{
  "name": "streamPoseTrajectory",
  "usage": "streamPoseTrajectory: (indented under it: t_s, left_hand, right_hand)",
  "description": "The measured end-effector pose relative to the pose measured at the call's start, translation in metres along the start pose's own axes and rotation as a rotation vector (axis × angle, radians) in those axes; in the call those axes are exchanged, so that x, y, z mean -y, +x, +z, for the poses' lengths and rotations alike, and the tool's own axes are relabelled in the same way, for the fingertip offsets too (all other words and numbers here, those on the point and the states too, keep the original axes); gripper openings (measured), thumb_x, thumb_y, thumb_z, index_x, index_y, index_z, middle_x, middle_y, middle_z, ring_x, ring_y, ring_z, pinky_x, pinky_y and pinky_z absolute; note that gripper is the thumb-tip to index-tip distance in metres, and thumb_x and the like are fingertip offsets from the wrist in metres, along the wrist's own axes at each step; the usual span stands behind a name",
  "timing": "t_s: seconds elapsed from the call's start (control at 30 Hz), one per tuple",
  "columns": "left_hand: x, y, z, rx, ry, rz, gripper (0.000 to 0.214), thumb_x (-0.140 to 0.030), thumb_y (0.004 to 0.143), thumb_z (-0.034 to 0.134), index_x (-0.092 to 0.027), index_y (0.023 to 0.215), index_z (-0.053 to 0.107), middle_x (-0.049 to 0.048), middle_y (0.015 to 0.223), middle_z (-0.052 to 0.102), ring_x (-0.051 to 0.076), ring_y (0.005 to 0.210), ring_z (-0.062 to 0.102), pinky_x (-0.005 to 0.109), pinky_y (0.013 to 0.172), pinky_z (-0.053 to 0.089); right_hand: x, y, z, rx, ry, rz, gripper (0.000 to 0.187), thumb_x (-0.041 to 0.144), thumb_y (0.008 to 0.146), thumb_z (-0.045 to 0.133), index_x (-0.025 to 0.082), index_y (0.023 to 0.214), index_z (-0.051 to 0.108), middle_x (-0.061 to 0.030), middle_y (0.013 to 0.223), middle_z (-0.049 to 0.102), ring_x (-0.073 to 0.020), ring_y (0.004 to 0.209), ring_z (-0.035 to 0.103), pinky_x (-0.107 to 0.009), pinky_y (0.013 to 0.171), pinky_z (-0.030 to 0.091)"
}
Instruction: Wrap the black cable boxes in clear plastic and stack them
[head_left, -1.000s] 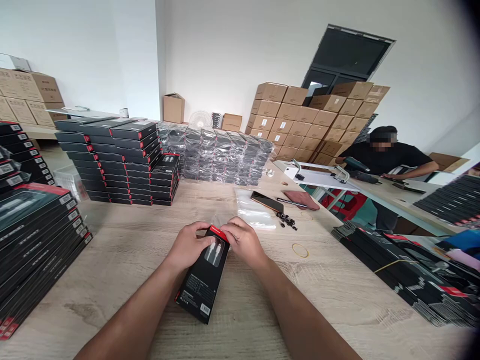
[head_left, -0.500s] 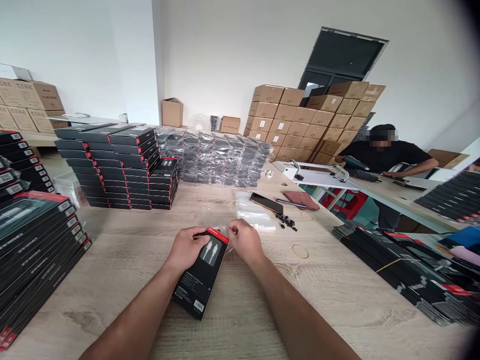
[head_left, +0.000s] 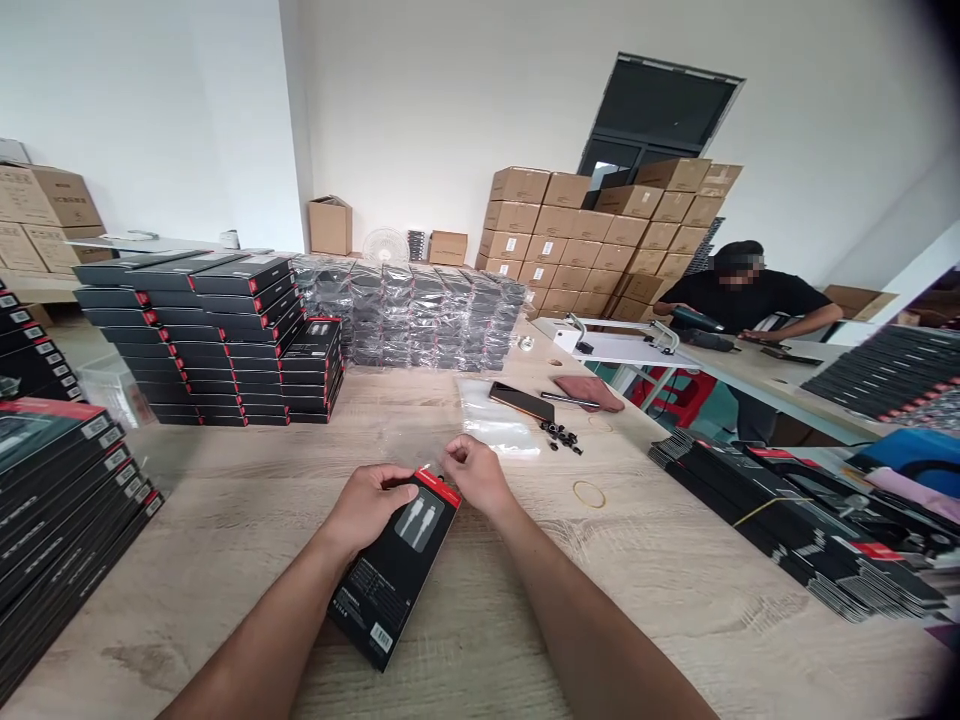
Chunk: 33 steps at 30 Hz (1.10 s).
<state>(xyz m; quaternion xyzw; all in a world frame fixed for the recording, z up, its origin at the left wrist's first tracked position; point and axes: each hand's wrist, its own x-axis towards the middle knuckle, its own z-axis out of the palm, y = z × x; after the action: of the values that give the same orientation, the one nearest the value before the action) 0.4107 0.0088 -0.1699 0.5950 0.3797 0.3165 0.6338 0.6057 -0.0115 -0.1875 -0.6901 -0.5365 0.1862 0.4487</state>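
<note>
My left hand [head_left: 365, 508] grips a black and red cable box [head_left: 391, 582] by its upper left side, thumb on the front face. The box tilts over the table, its printed picture of a white cable facing up. Close to its red top end, my right hand [head_left: 481, 478] is closed in a pinch; what is between the fingertips is too small to make out. A small dark piece shows at the box's top edge beside those fingers. Clear plastic film [head_left: 401, 437] lies just beyond both hands.
Stacked black boxes [head_left: 247, 340] and plastic-wrapped boxes [head_left: 405, 315] stand ahead. Clear bags [head_left: 495, 425], a phone [head_left: 521, 402], small black pieces [head_left: 561, 437] and a rubber band [head_left: 589, 494] lie right of centre. Flat cartons [head_left: 787, 530] sit at right; a person [head_left: 772, 300] works beyond.
The box's lower end has shifted slightly left and nearer me. My right fingers have lifted a little along its top end. The whole view has turned slightly.
</note>
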Motion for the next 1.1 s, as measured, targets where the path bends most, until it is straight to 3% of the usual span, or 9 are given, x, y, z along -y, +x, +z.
streamPoseTrajectory:
  t_s: [0.23,0.4,0.73,0.97,1.1]
  left_hand:
    - [-0.003,0.004,-0.003,-0.074,-0.122,-0.027,0.033,-0.028,0.068,0.071,-0.015,0.098,0.071,0.0049,0.085,0.074,0.015,0.069,0.065,0.025,0.066,0.049]
    - [-0.002,0.007,-0.002,-0.135,-0.229,0.073,0.031,-0.029,0.068,0.07,-0.015,0.096,0.071,0.0047,0.087,0.074,0.016,0.072,0.066,0.025,0.069,0.051]
    - [0.008,0.014,-0.004,-0.174,-0.198,0.12,0.034,-0.031,0.072,0.067,-0.016,0.101,0.07,0.0055,0.086,0.074,0.016,0.072,0.067,0.026,0.066,0.052]
    - [0.013,0.017,-0.007,-0.232,-0.205,0.146,0.035,-0.03,0.072,0.067,-0.015,0.104,0.068,0.0064,0.088,0.073,0.015,0.071,0.066,0.025,0.064,0.051]
    - [0.014,0.018,-0.007,-0.245,-0.198,0.136,0.037,-0.032,0.072,0.067,-0.014,0.104,0.067,0.0056,0.081,0.073,0.015,0.065,0.065,0.025,0.062,0.051]
  right_hand:
    - [0.004,-0.003,-0.002,-0.098,0.038,-0.085,0.011,0.03,0.072,0.057,0.02,0.067,0.055,0.0018,0.06,0.058,-0.0128,0.054,0.052,-0.024,0.052,0.041]
    - [0.012,-0.011,-0.008,-0.04,-0.087,-0.193,0.012,0.026,0.075,0.052,0.021,0.065,0.057,0.0013,0.06,0.059,-0.0135,0.054,0.052,-0.024,0.053,0.041]
    - [0.021,-0.014,-0.006,-0.071,-0.036,-0.145,0.01,0.026,0.074,0.052,0.021,0.066,0.056,0.0016,0.06,0.059,-0.0136,0.054,0.052,-0.024,0.051,0.04]
    - [0.026,-0.018,0.003,-0.047,-0.108,-0.167,0.01,0.026,0.075,0.051,0.021,0.067,0.057,0.0013,0.059,0.06,-0.0134,0.052,0.052,-0.024,0.05,0.04]
    - [0.031,-0.019,0.002,-0.104,-0.135,-0.225,0.013,0.025,0.077,0.049,0.021,0.069,0.058,0.0003,0.06,0.061,-0.013,0.051,0.052,-0.025,0.051,0.041]
